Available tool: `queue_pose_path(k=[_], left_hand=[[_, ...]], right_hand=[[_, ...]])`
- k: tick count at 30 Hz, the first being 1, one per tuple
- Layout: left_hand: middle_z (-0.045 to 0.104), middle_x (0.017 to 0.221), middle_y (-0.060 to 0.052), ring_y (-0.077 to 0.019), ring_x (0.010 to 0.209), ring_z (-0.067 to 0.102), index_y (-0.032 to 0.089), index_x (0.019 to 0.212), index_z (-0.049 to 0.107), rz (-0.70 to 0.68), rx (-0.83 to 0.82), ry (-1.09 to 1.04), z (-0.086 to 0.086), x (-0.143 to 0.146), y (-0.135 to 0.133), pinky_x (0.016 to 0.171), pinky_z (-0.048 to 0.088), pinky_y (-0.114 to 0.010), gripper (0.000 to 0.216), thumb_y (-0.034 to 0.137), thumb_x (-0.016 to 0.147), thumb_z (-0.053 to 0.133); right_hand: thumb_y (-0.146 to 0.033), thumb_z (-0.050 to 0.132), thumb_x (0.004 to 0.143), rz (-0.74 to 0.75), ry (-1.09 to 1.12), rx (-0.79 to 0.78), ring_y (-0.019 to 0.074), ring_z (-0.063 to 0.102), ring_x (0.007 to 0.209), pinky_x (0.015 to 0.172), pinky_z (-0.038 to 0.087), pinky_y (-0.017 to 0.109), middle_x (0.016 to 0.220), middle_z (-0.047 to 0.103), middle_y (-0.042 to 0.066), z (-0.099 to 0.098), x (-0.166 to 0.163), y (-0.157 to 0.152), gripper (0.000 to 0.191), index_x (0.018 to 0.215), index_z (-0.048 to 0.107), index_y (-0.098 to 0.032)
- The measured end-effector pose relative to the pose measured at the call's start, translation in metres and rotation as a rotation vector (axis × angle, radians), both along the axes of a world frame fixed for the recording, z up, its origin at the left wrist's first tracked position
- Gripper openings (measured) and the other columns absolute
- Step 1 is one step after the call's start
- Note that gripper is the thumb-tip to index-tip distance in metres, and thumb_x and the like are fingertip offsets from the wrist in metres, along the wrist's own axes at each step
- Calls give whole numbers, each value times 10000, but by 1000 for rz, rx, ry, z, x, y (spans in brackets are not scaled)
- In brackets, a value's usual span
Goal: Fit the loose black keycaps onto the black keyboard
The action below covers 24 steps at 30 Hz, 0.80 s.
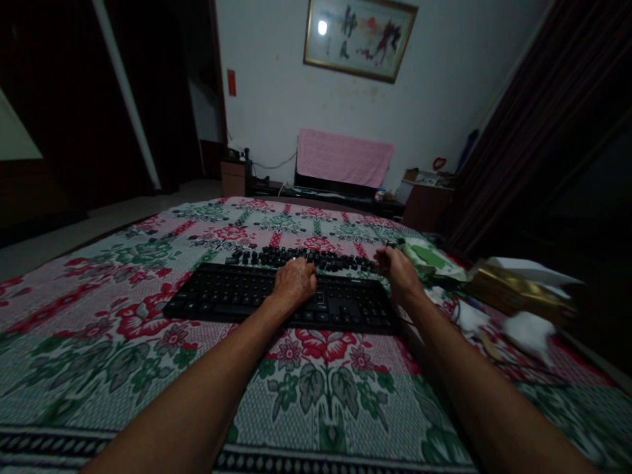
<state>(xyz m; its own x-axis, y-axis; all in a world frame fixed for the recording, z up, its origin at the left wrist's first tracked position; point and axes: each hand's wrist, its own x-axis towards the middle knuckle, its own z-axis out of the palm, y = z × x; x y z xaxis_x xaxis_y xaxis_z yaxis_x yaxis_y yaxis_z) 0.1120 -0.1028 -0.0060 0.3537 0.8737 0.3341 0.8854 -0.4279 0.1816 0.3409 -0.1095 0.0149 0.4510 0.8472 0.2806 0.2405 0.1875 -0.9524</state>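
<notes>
A black keyboard lies on a bed covered with a red and green flowered cloth. Just beyond it stretches a row of loose black keycaps. My left hand rests on the keyboard's far edge with its fingers curled under, near the keycaps. My right hand sits at the keyboard's far right corner, fingers closed in a pinch; what they hold, if anything, is too small to see.
A green and white packet lies right of my right hand. A gold box and white tissue sit at the bed's right edge. A pink-draped television stand and cabinet are against the far wall.
</notes>
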Motion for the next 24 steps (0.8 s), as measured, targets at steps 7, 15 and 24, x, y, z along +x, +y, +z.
queue_pose_path(k=[7,15,24], left_hand=[[589,939,-76,-214,930,563,234,973,665,-18,47,29,-2,0,0,768,463,-311,329,272,849,363],[587,922,-76,-222,919,558,225,950,668,-39,58,67,-1,0,0,750,468,-321,299,257,837,393],[569,1173,-58,-210,1081,499,210,1144,585,-486,-25,-47,11,19,-21,935,398,-321,475,527,812,464]], right_hand=[[-482,607,727,277,-47,-70,80,462,503,435,354,201,642,562,-18,-5,3,-30,337,860,642,-174],[-310,717,652,529,-66,-298,105,586,683,645,464,243,771,654,-3,-4,20,-41,271,887,662,-186],[-351,682,682,464,-64,-211,124,610,677,590,461,237,768,671,7,-5,21,-43,259,887,630,-200]])
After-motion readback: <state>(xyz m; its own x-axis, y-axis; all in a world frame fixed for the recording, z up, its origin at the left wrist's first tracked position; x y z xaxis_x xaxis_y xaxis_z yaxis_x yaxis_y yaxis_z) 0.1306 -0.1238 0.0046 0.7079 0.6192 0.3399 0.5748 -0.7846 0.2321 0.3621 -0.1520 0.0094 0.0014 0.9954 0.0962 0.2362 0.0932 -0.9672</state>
